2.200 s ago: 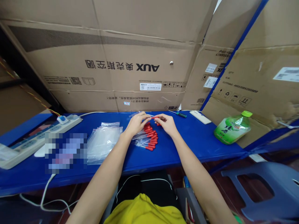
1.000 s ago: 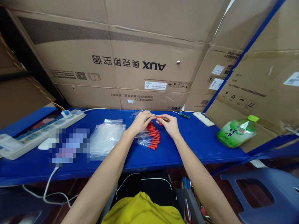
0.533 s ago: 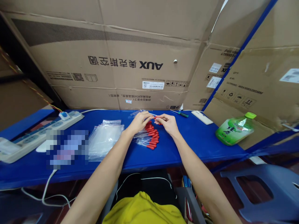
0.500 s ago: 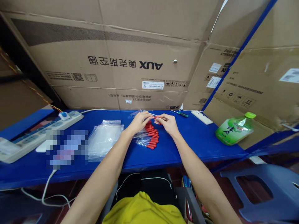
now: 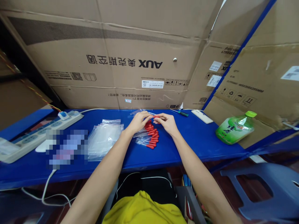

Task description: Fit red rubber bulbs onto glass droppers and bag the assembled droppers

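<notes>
Over the back middle of the blue table, my left hand (image 5: 139, 121) and my right hand (image 5: 167, 122) meet with fingers pinched. Between them is a thin red-handled tool (image 5: 156, 117), perhaps a small screwdriver; my left fingers are at its pale shaft and my right fingers at the red end. Fingers hide much of it. Right below, several similar red-handled tools (image 5: 153, 139) lie fanned out, their thin ends pointing left in what looks like clear plastic. Clear zip bags (image 5: 105, 140) lie stacked left of my left forearm.
A green-handled screwdriver (image 5: 183, 114) and a white phone-like object (image 5: 202, 116) lie at the back right. Beyond them leans a green drink bottle (image 5: 234, 128). On the left are a power strip (image 5: 46, 133) and a blurred-out object (image 5: 67, 149). Cardboard (image 5: 121, 40) walls the back.
My hands stay together at nearly the same spot, with the right fingers shifting slightly around the red end. The view has tilted a little; the other things stay put.
</notes>
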Available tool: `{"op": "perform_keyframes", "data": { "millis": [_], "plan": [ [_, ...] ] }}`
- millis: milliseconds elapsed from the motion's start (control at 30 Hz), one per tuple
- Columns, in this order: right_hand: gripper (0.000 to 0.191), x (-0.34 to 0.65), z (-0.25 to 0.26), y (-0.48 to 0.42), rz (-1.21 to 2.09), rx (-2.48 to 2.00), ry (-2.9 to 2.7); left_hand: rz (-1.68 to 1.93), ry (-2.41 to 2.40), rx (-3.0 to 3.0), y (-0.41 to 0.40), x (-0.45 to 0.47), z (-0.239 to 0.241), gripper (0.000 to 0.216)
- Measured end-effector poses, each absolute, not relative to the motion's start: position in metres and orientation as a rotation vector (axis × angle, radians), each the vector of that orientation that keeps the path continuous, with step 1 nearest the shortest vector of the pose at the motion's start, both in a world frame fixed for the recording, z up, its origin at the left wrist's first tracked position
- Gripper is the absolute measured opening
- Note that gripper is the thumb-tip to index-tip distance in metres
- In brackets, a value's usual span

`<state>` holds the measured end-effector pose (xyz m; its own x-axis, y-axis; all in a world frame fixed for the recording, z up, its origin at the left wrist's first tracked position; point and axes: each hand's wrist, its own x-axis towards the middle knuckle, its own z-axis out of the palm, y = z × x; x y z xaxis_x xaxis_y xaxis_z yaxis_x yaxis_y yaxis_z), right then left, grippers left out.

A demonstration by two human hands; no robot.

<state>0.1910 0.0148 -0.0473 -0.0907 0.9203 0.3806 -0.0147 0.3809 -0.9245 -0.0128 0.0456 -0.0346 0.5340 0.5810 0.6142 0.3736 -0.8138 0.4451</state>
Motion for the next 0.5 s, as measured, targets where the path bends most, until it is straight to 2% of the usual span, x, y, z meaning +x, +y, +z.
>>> {"op": "perform_keyframes", "data": {
  "millis": [267, 500],
  "plan": [
    [0.042, 0.194, -0.047, 0.017, 0.872, -0.901, -1.47, 1.274, 0.942, 2.274, 0.039, -0.015, -0.028, 0.026],
    [0.046, 0.189, -0.042, 0.015, 0.899, -0.892, -1.325, 1.503, 0.829, 1.407, 0.042, -0.004, -0.028, 0.041]
  ]
}}
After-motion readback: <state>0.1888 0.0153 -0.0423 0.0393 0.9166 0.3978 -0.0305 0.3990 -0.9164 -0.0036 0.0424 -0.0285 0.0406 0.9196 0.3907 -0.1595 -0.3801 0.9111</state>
